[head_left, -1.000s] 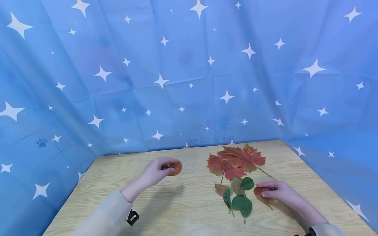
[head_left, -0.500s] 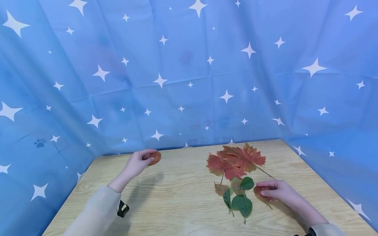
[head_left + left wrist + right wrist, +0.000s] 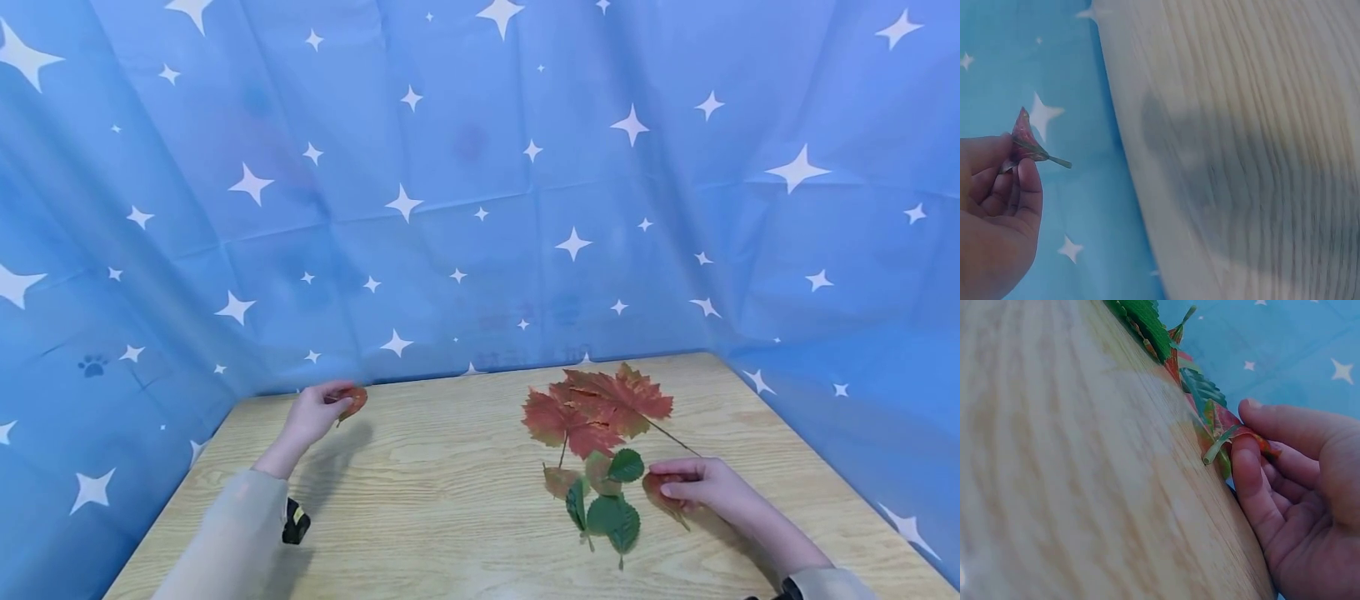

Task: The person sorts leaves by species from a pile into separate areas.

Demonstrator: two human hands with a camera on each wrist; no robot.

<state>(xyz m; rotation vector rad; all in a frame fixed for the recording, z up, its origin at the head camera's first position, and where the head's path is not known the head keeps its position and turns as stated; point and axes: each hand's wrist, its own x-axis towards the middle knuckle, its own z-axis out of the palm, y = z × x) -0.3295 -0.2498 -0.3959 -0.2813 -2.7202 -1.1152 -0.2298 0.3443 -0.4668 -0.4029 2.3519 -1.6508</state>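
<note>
Your right hand (image 3: 708, 490) is the nearer of the two to the leaf cluster; its thumb and fingertips are closed in a pinch on a thin, red-brown oval leaf (image 3: 662, 493). This leaf projects left of the grip, its long axis slanting from a tip at far left to a stem pointing back toward you and rightward. Whether it touches the pale wood-grain tabletop (image 3: 450, 517) cannot be confirmed. Just left of it lie green, serrated oval leaves (image 3: 624, 529). Beyond these, overlapping red, lobed maple-type leaves (image 3: 615, 402) lie flat. Your left hand (image 3: 311, 414), well apart near the far left corner, pinches a thin, red-orange oval leaf (image 3: 356, 402) above the surface; it projects right of the grip, stem toward you. Behind hangs a blue, star-printed curtain (image 3: 465, 242).
</note>
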